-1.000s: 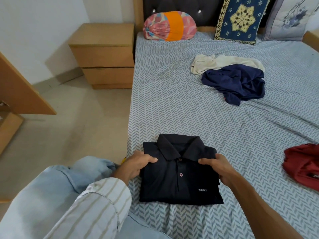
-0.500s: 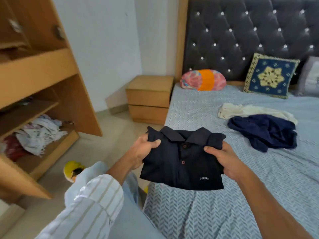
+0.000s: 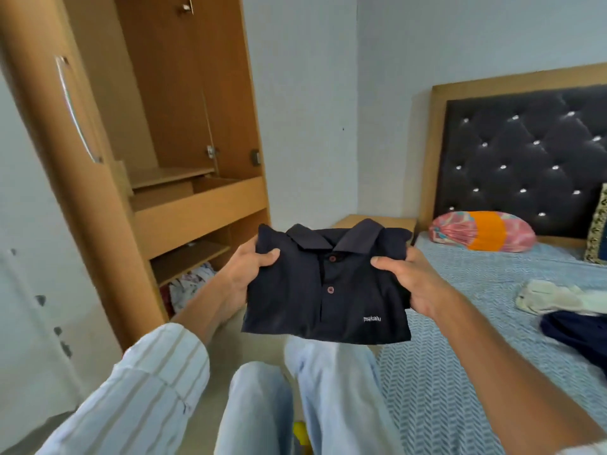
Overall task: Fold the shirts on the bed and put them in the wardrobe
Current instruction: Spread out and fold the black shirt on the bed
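Shirt: the folded black shirt [image 3: 325,284] is in the air in front of you, collar up, between the bed [image 3: 460,356] and the wardrobe [image 3: 184,159].
Left hand: your left hand [image 3: 249,270] pinches the left edge of the shirt, thumb on top.
Right hand: your right hand [image 3: 410,284] grips the right edge in the same way.
Wardrobe: it stands open at your 10 o'clock; a bare shelf [image 3: 187,257] shows there, with some clothes [image 3: 190,287] below it.
Advice: keep both edges tight and level so that the fold does not open, then slide the shirt flat on the shelf, bottom edge first.
Other shirts: a white shirt [image 3: 551,297] and a navy shirt [image 3: 574,336] wait unfolded at 3 o'clock.
Change: half a second ago you faced more to the bed; now you have turned left and the shirt is higher and nearer to the wardrobe.
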